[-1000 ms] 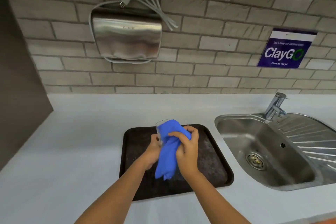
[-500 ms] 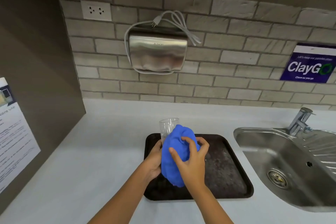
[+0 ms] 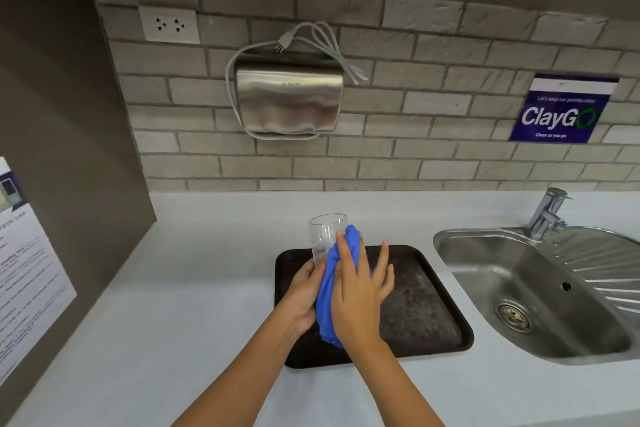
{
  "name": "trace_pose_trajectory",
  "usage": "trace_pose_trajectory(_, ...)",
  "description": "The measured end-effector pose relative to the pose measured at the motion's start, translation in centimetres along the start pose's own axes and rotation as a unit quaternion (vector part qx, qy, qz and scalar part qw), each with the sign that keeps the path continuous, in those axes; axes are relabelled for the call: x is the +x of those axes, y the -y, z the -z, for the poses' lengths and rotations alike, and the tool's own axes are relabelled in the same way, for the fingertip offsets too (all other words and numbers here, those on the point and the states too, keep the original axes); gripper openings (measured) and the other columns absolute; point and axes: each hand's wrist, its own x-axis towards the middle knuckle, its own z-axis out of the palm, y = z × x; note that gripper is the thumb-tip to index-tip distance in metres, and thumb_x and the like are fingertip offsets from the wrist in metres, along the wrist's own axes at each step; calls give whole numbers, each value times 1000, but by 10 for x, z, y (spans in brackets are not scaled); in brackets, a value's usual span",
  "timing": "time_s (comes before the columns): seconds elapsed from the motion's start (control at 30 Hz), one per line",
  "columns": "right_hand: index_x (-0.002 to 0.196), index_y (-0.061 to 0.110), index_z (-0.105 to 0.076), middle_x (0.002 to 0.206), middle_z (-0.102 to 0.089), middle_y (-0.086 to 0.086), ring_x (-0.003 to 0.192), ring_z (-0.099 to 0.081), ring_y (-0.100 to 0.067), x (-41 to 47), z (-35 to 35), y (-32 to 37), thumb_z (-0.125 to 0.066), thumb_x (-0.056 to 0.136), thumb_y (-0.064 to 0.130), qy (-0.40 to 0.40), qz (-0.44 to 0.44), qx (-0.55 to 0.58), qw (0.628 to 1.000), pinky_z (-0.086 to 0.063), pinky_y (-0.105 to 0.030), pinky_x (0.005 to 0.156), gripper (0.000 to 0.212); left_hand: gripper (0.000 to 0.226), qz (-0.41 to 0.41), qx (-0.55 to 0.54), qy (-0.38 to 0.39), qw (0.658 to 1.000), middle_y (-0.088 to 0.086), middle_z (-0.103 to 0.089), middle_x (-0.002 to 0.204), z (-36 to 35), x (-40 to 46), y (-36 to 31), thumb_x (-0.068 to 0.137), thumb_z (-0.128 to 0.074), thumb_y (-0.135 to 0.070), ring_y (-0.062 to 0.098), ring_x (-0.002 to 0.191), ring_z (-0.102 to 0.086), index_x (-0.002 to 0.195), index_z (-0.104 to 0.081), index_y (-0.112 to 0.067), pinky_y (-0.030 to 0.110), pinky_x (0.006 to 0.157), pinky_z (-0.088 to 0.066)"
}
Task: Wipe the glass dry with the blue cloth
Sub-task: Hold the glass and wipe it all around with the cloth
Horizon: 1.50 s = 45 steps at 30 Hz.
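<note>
Fingers of the right hand [image 3: 360, 284], curled over the blue cloth [image 3: 329, 295] half a second ago, now spread flat, pressing it against the glass's [image 3: 325, 236] side, likely mid-wipe. The left hand [image 3: 304, 291] grips the glass's lower half above the dark tray [image 3: 429, 305] on the surface [image 3: 180, 322].

We found broad bare counter [image 3: 173, 305] left of the dark tray [image 3: 433, 329] and in front of it, open for a hand to pass, while the sink [image 3: 485, 333] and tap [image 3: 547, 215] blocked the right and the hand dryer [image 3: 289, 99] overhung the back wall.
</note>
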Motion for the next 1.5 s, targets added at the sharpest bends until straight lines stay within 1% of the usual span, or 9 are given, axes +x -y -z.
trace_pose_trajectory(0.1,151,40,-9,163,-13,3,150,-11,-22,-4,2,0,-14,96,60,43,-2,103,994,-19,-41,120,59,35,5,2,-2,1000,20,-74,114,-6,-4,3,93,-64,-37,33,106,-70,115,-72,-10,41,89,-57)
trace_pose_trajectory(0.27,149,50,-8,131,-50,4,105,-46,-3,4,4,-2,-21,97,54,58,-47,177,981,-40,-15,89,54,40,-3,-48,-3,999,22,-73,114,-5,-7,7,86,-69,-37,30,104,-72,116,-72,-9,34,79,-60)
trace_pose_trajectory(0.37,147,51,-9,106,-56,-5,93,-56,-11,19,8,-5,-32,100,46,70,-119,279,950,-51,-27,81,52,38,-6,-57,13,998,19,-75,112,-3,-8,5,87,-66,-39,29,101,-73,113,-74,-12,33,74,-61)
trace_pose_trajectory(0.5,142,23,-34,116,-56,-12,97,-57,-17,26,10,-6,-40,101,33,43,-120,243,962,-53,-34,84,42,37,2,-59,-4,998,16,-77,106,-4,-10,0,87,-65,-43,27,96,-75,108,-75,-15,32,70,-61)
trace_pose_trajectory(0.73,148,33,-32,148,-44,2,126,-48,-17,-3,3,1,-42,98,39,-16,-3,121,992,-47,-35,102,52,42,3,-44,36,998,15,-75,110,-17,-9,-4,95,-59,-35,26,102,-72,128,-63,-9,32,79,-60)
trace_pose_trajectory(1.0,121,50,-50,127,-64,4,109,-61,-5,25,16,-11,-49,98,35,55,-127,410,902,-52,-32,99,27,55,7,-67,35,997,18,-72,120,-17,-13,-2,84,-62,-48,30,110,-70,126,-64,-13,39,82,-61)
trace_pose_trajectory(1.17,135,37,-51,127,-52,6,116,-35,13,5,14,-2,-51,98,18,12,11,224,974,-39,-12,98,41,55,15,-83,49,995,9,-76,112,-18,-9,-3,85,-56,-56,20,103,-73,120,-69,-15,30,82,-61)
trace_pose_trajectory(1.33,135,32,-53,128,-47,16,114,-33,15,10,13,-7,-49,99,16,0,-17,255,967,-42,-23,101,40,59,20,-89,36,995,21,-62,135,-15,-10,1,91,-55,-50,31,125,-60,132,-62,-9,40,102,-50)
trace_pose_trajectory(1.5,139,36,-46,142,-36,28,118,-27,15,18,10,-7,-44,100,26,10,-8,253,967,-32,-17,103,40,43,34,-70,31,997,-1,-80,102,-20,-4,1,91,-51,-54,11,92,-76,111,-70,-21,25,70,-61)
